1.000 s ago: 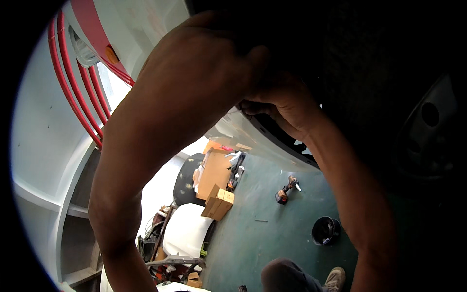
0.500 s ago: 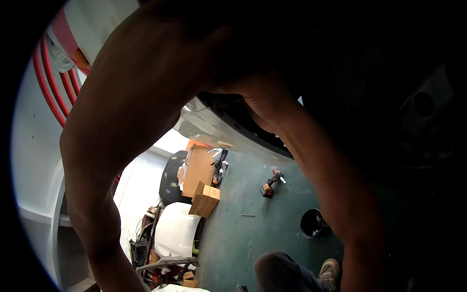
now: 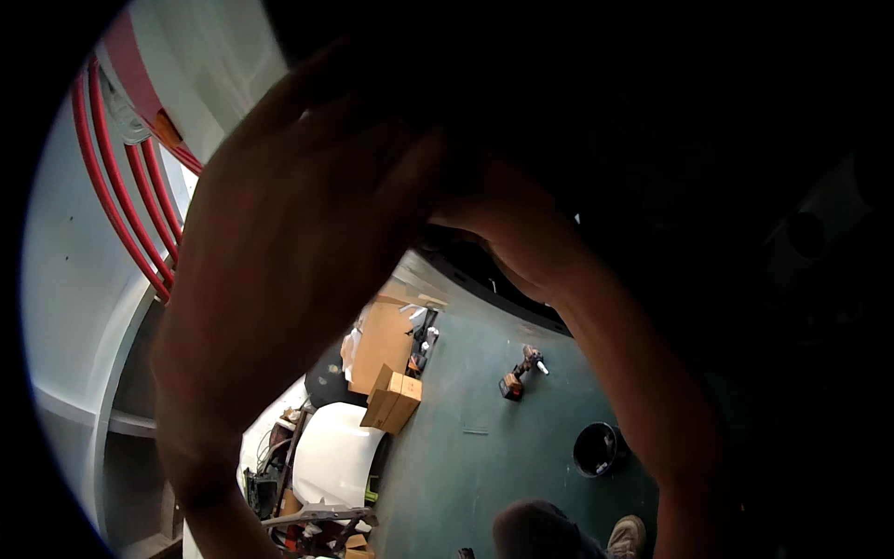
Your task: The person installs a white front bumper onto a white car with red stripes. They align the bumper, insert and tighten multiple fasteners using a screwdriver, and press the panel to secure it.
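Observation:
Both arms reach up into deep shadow. My left hand (image 3: 298,205) shows its back, large and near; its fingers bend toward the right and fade into the dark. Close beside it, my right hand (image 3: 517,228) comes up from the lower right, its fingertips lost in the same shadow. Whether either hand holds anything is hidden. Below and between the hands runs the curved dark edge (image 3: 503,300) of what looks like a vehicle body panel.
On the green floor (image 3: 466,484) lie a cordless drill (image 3: 521,373) and a thin rod (image 3: 475,431). A black bucket (image 3: 597,451) stands near my shoe (image 3: 627,537). Leftward are a cardboard box (image 3: 392,402), a white panel (image 3: 335,455) and red hoses (image 3: 116,200).
My left hand has shifted down and turned, with more of its fingers showing. My right hand sits slightly lower in the picture. The view has tilted, so the floor things appear lower.

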The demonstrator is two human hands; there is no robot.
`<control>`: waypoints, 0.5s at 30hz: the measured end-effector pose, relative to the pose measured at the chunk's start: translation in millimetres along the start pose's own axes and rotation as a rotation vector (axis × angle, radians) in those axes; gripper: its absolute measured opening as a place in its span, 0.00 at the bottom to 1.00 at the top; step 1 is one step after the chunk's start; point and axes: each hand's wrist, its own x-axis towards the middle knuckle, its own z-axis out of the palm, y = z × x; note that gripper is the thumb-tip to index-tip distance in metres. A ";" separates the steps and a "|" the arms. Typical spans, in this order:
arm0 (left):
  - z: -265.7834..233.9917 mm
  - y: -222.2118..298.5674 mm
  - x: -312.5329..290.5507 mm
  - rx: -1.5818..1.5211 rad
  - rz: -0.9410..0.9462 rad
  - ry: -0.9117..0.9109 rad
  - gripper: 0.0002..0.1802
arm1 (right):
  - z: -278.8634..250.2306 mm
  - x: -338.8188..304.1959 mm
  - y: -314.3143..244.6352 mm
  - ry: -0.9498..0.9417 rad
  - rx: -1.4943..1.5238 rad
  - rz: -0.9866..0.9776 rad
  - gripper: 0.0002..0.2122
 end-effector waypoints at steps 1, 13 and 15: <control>12.3 5.8 1.0 -0.076 -0.059 0.096 0.26 | -19.2 -4.5 -3.8 0.045 -0.015 0.017 0.13; 195.9 389.2 -243.5 -1.574 -1.018 -0.540 0.23 | -64.2 -142.5 104.6 -0.029 -0.648 0.640 0.09; 189.1 463.3 -264.9 -1.825 -1.087 -0.597 0.22 | -69.2 -150.2 120.3 -0.041 -0.781 0.892 0.10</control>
